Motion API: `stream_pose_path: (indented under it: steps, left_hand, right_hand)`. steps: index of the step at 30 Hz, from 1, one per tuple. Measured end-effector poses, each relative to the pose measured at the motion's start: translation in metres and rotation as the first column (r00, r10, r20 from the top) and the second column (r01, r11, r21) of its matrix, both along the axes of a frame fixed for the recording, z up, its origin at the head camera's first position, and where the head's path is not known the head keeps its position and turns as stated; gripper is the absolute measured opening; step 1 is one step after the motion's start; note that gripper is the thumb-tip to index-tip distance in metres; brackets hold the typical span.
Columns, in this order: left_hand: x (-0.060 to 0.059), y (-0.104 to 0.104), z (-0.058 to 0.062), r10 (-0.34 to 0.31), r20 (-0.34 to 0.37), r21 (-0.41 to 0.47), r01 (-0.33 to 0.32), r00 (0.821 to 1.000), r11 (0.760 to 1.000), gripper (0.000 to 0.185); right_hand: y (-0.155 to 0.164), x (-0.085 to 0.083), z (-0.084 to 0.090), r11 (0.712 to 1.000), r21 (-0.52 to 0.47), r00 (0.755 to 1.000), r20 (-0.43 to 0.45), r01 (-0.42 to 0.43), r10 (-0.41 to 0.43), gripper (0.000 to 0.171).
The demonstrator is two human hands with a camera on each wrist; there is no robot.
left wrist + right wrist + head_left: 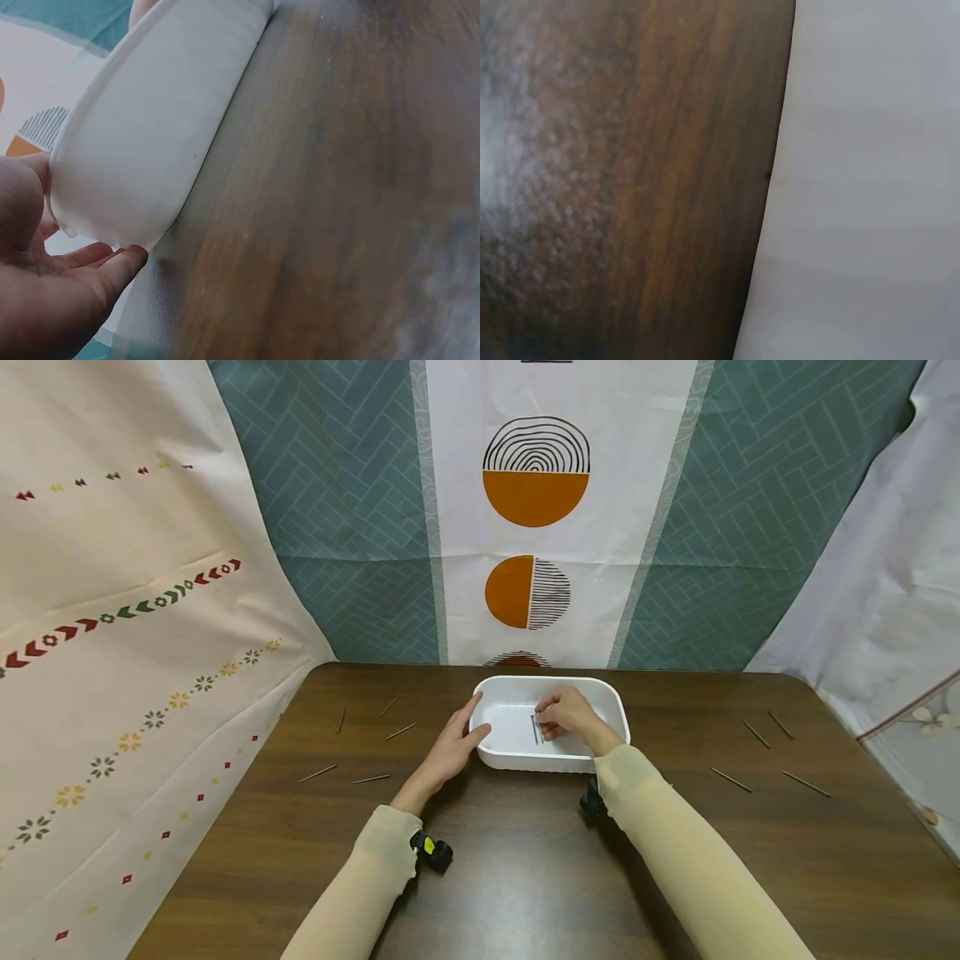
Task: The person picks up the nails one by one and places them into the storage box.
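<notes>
On the brown table point(525, 860) we steady the white tray point(615, 710) with the left hand point(450, 747), fingers relaxed against its left wall, while the right hand point(566, 714) pinches thin nails point(536, 728) and should lower them flat inside.

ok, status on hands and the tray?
Left hand steadies white tray at its left rim. Right hand inside tray, pinching nails. More nails loose on table. Nothing blocking.

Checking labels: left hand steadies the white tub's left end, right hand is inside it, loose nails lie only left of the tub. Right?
Not quite. Head view shows nails on the table right of the white tub too. The left hand and right hand are as stated.
</notes>
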State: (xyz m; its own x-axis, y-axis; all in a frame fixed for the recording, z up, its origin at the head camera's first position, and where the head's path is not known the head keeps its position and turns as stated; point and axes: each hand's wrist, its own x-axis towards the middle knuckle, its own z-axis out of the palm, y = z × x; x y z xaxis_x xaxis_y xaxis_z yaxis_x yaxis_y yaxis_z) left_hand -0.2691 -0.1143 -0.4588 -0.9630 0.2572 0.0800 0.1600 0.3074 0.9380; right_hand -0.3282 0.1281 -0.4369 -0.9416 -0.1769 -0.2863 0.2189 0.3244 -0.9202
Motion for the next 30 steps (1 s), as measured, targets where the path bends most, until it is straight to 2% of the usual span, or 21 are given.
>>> stream_pose_path:
  steps: [7,30]
  left_hand:
    - [0.0004,0.0002,-0.0006,0.016,0.011,-0.009,-0.016,1.0,1.0,0.065]
    - [-0.0013,-0.0003,-0.0014,0.0,-0.007,-0.01,0.0,1.0,1.0,0.066]
  right_hand:
    - [0.0005,-0.0019,-0.0014,1.0,0.004,1.0,-0.019,-0.016,0.016,0.019]
    - [0.0005,-0.0035,-0.0024,0.999,0.053,1.0,0.014,0.003,-0.004,0.019]
